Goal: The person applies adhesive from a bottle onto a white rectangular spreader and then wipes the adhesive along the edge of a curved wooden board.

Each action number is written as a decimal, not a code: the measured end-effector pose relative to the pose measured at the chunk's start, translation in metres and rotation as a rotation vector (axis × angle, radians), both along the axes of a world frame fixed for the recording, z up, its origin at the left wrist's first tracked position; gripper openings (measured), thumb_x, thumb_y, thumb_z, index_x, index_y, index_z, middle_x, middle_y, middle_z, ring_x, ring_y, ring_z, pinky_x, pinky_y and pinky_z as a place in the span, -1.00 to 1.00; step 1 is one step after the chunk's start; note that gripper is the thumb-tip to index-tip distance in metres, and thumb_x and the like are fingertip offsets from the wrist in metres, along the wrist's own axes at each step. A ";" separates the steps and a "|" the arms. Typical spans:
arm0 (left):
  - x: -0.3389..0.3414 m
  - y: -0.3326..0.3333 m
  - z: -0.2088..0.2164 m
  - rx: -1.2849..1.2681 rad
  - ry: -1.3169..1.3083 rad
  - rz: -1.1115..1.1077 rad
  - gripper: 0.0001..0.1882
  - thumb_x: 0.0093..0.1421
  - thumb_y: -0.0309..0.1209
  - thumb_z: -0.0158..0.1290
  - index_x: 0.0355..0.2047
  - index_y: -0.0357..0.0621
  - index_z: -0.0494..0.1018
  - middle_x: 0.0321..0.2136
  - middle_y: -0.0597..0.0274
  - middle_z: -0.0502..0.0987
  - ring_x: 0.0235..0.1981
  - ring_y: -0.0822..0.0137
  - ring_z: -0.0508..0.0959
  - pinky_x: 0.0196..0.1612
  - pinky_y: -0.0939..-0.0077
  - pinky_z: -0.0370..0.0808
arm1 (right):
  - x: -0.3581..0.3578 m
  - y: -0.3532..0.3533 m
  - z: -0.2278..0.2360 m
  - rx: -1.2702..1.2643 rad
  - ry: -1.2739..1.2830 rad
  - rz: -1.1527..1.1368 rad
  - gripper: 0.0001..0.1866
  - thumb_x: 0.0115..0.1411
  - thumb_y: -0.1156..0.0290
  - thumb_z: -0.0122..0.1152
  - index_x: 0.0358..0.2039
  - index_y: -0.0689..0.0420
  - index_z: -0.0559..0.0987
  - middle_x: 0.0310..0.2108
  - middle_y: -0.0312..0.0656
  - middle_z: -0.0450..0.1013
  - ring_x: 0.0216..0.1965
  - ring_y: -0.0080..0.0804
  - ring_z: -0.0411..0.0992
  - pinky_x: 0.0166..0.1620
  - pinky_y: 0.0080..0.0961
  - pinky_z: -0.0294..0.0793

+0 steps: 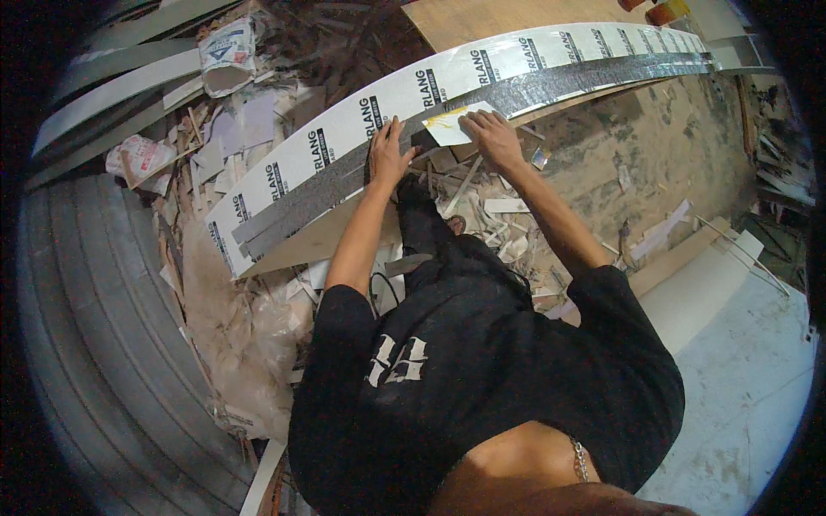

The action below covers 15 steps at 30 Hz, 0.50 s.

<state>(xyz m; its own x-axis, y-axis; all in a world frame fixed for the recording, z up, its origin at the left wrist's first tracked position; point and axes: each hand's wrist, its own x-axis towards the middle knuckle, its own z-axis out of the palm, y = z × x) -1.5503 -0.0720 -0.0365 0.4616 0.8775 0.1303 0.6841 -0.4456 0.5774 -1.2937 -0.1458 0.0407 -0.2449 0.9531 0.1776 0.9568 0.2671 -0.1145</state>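
A long white board [297, 148] with repeated black print stretches across in front of me, appearing curved in this view. Along its near side runs a dark grey textured strip [314, 199]. My left hand [389, 159] lies on the strip near its middle, fingers stretched out and thumb apart. In my right hand [492, 139] is a thin white rectangular piece with yellow smears [447, 129], gripped at its right end and resting over the strip's near edge. A small dark flap [423, 142] shows beside that piece; what it belongs to is unclear.
Offcuts and scraps [508, 206] litter the floor around my legs. Curved grey sheets [95, 344] lie at the left, near crumpled white bags [228, 56]. A brown panel [482, 21] lies beyond the board, and a pale blue sheet [740, 396] at the right.
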 end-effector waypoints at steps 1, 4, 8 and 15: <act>0.002 0.000 0.003 -0.047 -0.002 0.016 -0.13 0.04 -0.22 0.35 0.31 -0.19 0.23 0.25 -0.09 0.32 0.26 -0.05 0.31 0.32 0.06 0.22 | 0.000 0.006 -0.006 -0.019 -0.041 -0.016 -0.52 0.15 0.32 0.13 0.12 0.04 0.42 0.13 -0.23 0.41 0.19 -0.23 0.33 0.25 -0.10 0.26; -0.002 -0.001 0.008 -0.028 0.006 -0.006 -0.12 0.03 -0.25 0.35 0.32 -0.20 0.21 0.27 -0.06 0.31 0.28 0.00 0.29 0.35 0.06 0.18 | -0.009 0.020 -0.013 -0.037 -0.069 -0.036 -0.52 0.17 0.35 0.10 0.13 0.05 0.42 0.15 -0.22 0.40 0.22 -0.23 0.30 0.30 -0.11 0.20; -0.005 -0.003 0.007 -0.047 -0.033 -0.037 -0.06 0.02 -0.25 0.35 0.35 -0.22 0.14 0.28 0.04 0.32 0.30 0.05 0.28 0.37 0.06 0.14 | -0.022 0.028 -0.021 -0.111 -0.117 -0.065 -0.50 0.16 0.40 0.06 0.16 0.06 0.42 0.19 -0.23 0.38 0.25 -0.23 0.27 0.31 -0.10 0.16; -0.007 0.004 0.004 -0.009 0.003 -0.064 -0.04 0.02 -0.18 0.33 0.35 -0.23 0.12 0.20 0.22 0.45 0.33 0.07 0.24 0.39 0.03 0.09 | -0.032 -0.020 -0.009 -0.254 -0.072 -0.087 -0.42 0.08 0.50 0.09 0.18 0.00 0.43 0.17 -0.26 0.40 0.27 -0.25 0.27 0.36 -0.03 0.10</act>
